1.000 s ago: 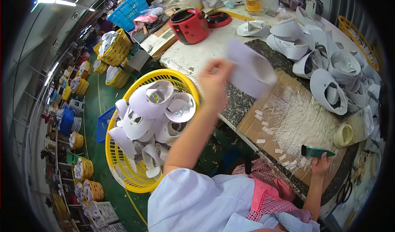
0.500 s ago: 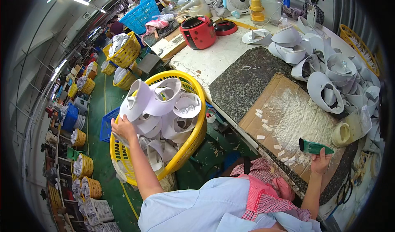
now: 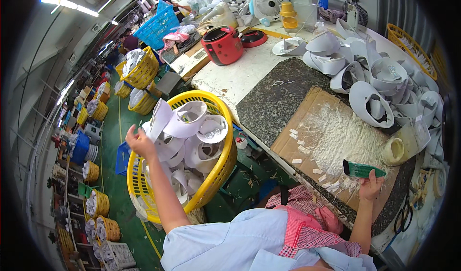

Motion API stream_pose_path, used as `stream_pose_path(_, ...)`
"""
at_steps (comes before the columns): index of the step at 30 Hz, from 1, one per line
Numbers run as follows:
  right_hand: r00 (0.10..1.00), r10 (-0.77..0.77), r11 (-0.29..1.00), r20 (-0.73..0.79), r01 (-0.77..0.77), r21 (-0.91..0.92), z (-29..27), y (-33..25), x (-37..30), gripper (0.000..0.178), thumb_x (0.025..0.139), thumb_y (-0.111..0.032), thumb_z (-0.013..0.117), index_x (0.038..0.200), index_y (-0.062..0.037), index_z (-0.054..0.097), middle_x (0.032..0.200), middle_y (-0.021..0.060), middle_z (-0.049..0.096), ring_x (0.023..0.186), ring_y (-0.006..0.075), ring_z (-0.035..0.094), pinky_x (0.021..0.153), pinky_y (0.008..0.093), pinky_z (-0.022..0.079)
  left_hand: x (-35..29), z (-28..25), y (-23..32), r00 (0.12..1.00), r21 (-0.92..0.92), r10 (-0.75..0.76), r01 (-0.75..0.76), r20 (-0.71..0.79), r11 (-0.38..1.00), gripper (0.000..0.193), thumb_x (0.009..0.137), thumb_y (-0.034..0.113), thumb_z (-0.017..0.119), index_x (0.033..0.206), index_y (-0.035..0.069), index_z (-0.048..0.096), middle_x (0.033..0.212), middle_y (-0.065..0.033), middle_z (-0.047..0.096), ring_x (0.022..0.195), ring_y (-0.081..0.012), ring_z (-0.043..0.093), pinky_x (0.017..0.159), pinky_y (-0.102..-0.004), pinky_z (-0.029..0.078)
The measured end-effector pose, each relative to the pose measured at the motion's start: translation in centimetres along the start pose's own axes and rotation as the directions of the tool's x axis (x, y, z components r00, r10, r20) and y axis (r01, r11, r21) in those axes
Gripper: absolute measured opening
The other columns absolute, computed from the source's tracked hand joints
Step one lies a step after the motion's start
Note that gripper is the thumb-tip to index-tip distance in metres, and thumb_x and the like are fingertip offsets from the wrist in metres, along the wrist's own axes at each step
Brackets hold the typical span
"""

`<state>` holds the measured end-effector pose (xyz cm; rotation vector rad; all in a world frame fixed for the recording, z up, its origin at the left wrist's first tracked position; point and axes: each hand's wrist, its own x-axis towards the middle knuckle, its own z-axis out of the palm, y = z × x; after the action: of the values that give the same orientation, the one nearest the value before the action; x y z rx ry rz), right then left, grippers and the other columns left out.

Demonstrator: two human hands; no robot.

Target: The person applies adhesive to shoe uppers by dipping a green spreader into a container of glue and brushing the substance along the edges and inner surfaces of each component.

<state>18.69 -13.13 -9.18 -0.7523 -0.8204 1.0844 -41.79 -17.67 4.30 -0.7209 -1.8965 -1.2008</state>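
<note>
My left hand is stretched out over a yellow plastic basket to my left and grips the edge of a white curved shoe piece. Several more white pieces fill the basket below it. On the right, at the near edge of the bench, my right hand is closed on a green flat tool. The tool lies over a cardboard sheet strewn with white shavings and small scraps.
The cardboard rests on a dark stone slab. A heap of white shoe pieces covers the bench's right side, beside a yellowish jar. Farther back stand a red cooker and a fan. More yellow baskets line the green floor.
My left arm swung from above the bench down to the yellow basket, carrying the white piece; it now hovers over the basket's left side. My right hand stayed by the cardboard with the green tool.
</note>
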Motion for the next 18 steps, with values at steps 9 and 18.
stream_pose_path(9, 0.933, -0.261, 0.867, -0.249, 0.112, -0.486, -12.4, 5.7, -0.2, 0.024, 0.072, 0.005, 0.055, 0.094, -0.0059, 0.058, 0.108, 0.0071, 0.044, 0.092, 0.025, 0.051, 0.066, 0.031, 0.048, -13.6, 8.2, 25.8, 0.389, -0.82, 0.823, -0.235, 0.413, 0.522, 0.028, 0.071, 0.005, 0.059, 0.098, 0.006, 0.055, 0.098, -0.0126, 0.054, 0.094, -0.0288, 0.049, 0.082, -0.0351, 0.039)
stream_pose_path(18, 0.919, -0.206, 0.978, -0.337, 0.182, -0.102, -2.4, -7.8, -0.2, 0.01, 0.08, -0.009, 0.052, 0.088, -0.0028, 0.055, 0.071, 0.004, 0.057, 0.051, 0.0072, 0.049, 0.042, 0.0172, 0.034, -27.8, 9.9, 40.3, 0.097, -0.994, 0.994, -0.097, 0.045, 0.054, 0.042, 0.065, 0.003, 0.061, 0.106, 0.006, 0.051, 0.109, -0.0126, 0.049, 0.102, -0.0326, 0.042, 0.087, -0.0391, 0.036)
